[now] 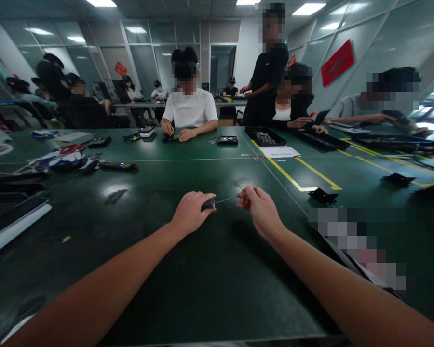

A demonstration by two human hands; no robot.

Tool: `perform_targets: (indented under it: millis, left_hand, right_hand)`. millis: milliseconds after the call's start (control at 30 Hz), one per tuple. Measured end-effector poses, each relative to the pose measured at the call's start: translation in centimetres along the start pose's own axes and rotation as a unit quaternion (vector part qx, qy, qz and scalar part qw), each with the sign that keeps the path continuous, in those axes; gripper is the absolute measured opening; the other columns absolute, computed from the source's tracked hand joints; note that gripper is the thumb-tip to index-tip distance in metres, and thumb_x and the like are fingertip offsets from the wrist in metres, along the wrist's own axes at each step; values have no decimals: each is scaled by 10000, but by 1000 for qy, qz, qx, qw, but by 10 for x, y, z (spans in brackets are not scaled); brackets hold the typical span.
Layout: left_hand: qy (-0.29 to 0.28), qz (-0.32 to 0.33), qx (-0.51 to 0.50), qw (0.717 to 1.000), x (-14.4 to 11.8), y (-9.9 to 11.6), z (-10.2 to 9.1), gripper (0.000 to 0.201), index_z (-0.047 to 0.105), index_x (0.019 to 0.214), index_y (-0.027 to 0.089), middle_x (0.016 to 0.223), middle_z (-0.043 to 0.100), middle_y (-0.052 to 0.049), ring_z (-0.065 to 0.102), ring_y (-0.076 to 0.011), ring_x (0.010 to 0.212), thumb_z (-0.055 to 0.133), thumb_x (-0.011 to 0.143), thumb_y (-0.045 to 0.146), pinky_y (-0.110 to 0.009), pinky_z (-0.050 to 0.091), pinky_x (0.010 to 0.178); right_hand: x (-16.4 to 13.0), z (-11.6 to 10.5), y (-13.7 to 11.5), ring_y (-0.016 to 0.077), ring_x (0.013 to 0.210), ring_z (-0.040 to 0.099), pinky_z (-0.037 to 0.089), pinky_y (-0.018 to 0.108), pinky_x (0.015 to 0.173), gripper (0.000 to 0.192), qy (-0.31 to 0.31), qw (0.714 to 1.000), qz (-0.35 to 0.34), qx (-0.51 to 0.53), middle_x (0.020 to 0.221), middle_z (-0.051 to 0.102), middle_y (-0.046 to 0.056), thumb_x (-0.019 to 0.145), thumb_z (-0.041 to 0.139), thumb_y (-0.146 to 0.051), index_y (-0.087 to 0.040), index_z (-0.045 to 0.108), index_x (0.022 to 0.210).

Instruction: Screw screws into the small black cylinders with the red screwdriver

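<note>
Head view shows both forearms stretched out over the dark green table (210, 289), meeting just above its middle. The left hand (190, 212) is wrapped shut around the dark handle of a small precision screwdriver (209, 203); only the collar end of the handle pokes out of the fist, toward three o'clock. From it a thin metal shaft (226, 198) runs across to the right hand (260, 209), whose fingers (246, 195) are pinched closed on its far tip, where something small and reddish shows; I cannot tell what that is.

The tool looks light and rigid, held clear of the table. I'd judge the shaft the delicate part: slim, smooth, likely to slip or flex if squeezed at mid-length. The handle, thicker and probably textured, is the sound place for a firm grip, with only a light pinch at the tip.

At one o'clock of the hands lies a small black part (323, 194) by the yellow floor-style tape (292, 180). At ten o'clock rests a dark pen-like tool (117, 166). Across the table a person in a white shirt (190, 110) works on something small.
</note>
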State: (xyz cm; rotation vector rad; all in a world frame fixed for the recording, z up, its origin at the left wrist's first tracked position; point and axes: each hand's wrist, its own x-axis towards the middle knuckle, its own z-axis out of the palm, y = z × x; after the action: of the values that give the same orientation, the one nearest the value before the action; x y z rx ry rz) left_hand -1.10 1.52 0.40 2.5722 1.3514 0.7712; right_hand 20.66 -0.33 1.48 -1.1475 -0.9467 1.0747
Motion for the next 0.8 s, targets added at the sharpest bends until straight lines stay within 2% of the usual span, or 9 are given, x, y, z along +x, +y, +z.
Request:
perform_targets:
  millis: [267,433,567,667,800]
  left_hand:
    - [-8,-20,-63,998,-1,4,-1,392,617,1290,260,1063,697,-28,600,-232,985,679,917,364,-423,473,926]
    - [-7,-45,-95,994,0,5,-2,329,628,1247,257,1110,697,-32,618,-238,1011,653,931,348,-401,486,901]
    - [-7,-46,-136,990,0,4,-3,289,628,1215,248,1131,699,-26,644,-230,1030,644,934,313,-385,497,926]
    - [-10,-45,-148,988,-1,5,-3,308,620,1230,242,1145,699,-31,651,-232,1049,650,929,302,-387,502,948]
    - [-8,-44,-155,987,-1,6,-2,326,617,1242,237,1155,698,-40,655,-237,1060,657,925,303,-391,509,963]
  right_hand:
    - [-4,4,2,161,683,607,523,347,693,316,-28,997,-56,-45,762,644,6,864,631,-524,-210,616,892]
    - [-8,4,-4,179,748,641,538,369,760,310,-44,994,-89,-45,817,668,24,875,624,-507,-207,616,953]
    - [-15,5,-12,178,720,637,524,349,734,330,-75,983,-126,-113,794,672,31,929,555,-523,-203,637,946]
    - [-18,5,-17,166,622,591,475,320,642,380,-44,970,-149,-187,681,639,16,969,479,-533,-200,648,895]
    - [-17,4,-21,178,628,603,455,316,632,375,-9,961,-144,-238,677,668,30,964,496,-516,-195,662,865]
